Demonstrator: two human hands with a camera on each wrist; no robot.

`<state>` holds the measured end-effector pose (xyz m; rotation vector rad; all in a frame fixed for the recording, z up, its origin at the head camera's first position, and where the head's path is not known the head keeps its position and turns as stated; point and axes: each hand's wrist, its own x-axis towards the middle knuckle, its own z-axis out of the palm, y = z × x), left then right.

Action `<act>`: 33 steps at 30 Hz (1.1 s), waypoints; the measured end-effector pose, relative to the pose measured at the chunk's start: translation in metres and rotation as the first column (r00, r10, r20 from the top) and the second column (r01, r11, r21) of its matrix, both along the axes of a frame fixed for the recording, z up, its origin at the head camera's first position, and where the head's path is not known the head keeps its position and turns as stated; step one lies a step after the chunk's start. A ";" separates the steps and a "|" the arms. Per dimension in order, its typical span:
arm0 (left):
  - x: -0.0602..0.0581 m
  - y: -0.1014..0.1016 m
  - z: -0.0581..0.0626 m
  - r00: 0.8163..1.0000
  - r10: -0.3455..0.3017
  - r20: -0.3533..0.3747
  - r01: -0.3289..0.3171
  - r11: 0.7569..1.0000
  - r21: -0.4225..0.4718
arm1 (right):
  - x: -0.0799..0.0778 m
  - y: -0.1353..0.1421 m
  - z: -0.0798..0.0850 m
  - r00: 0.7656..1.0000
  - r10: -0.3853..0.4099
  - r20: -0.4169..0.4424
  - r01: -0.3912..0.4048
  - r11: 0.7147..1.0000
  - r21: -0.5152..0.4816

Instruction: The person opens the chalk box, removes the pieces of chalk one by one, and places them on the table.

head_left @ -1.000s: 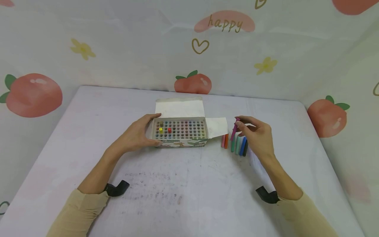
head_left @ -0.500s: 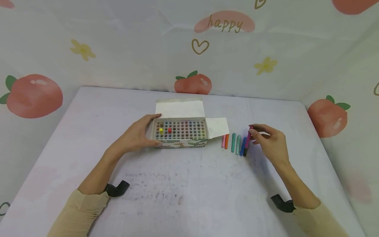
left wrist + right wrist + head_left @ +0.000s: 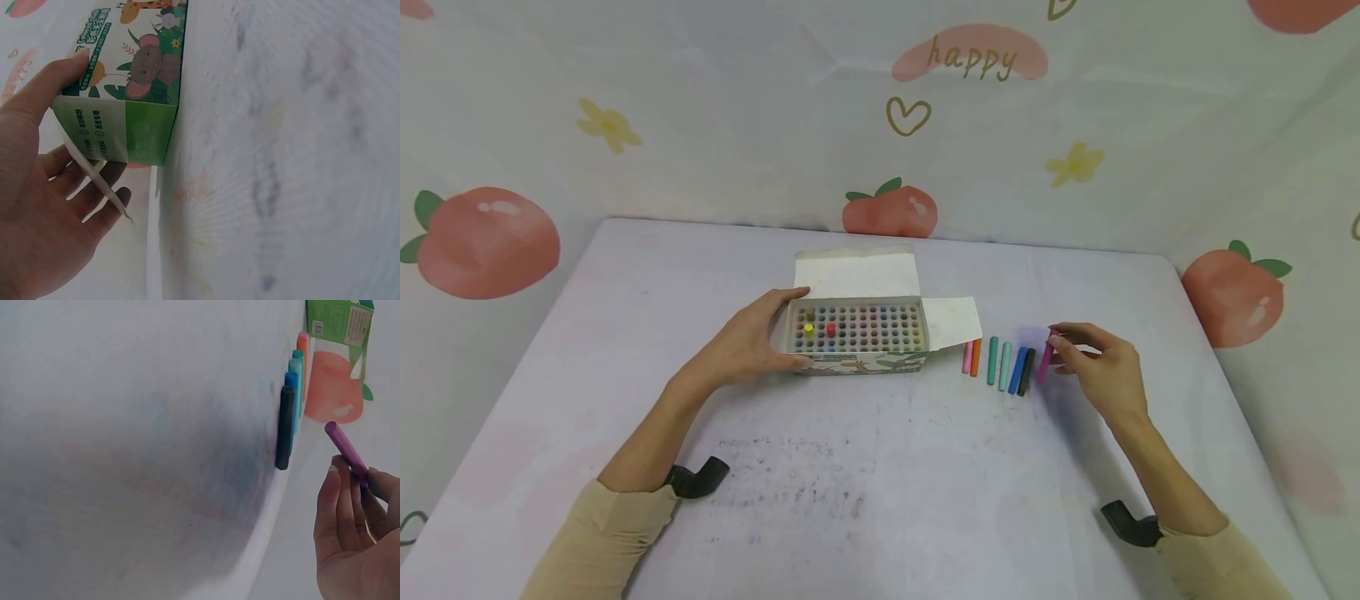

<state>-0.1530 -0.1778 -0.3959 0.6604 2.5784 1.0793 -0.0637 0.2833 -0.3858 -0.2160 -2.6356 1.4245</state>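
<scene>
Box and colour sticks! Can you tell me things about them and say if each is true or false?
1. The right hand pinches a purple stick. True.
2. The black stick lies next to the blue stick. True.
3. The left hand holds the black stick. False: the left hand grips the box.
4. The lid is closed. False: the lid is open.
5. The orange stick stands inside the box. False: the orange stick lies on the table.

- A smudged white tabletop [image 3: 925,467] is seen in the lower frame.
- At centre, an open green-and-white cardboard box [image 3: 868,362] is set.
- At centre right, six slim, differently coloured cylindrical sticks [image 3: 992,361] are laid.
</scene>
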 end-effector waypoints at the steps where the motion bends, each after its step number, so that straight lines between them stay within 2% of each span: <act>1: 0.000 0.000 -0.001 1.000 0.000 0.000 0.000 1.000 0.003 | 0.000 0.001 -0.001 1.000 0.001 0.002 -0.001 1.000 0.005; 8: 0.000 0.002 0.000 1.000 -0.003 0.010 0.003 1.000 -0.001 | 0.006 0.008 -0.008 0.998 0.003 0.061 -0.006 0.999 0.044; 21: 0.002 0.001 0.001 1.000 0.011 0.013 -0.011 1.000 -0.002 | 0.001 0.014 -0.016 0.985 0.044 0.169 -0.054 0.997 0.058; 33: 0.003 0.001 0.002 1.000 0.013 0.010 -0.013 1.000 -0.005 | -0.002 0.018 -0.021 0.972 0.068 0.223 -0.079 0.996 0.044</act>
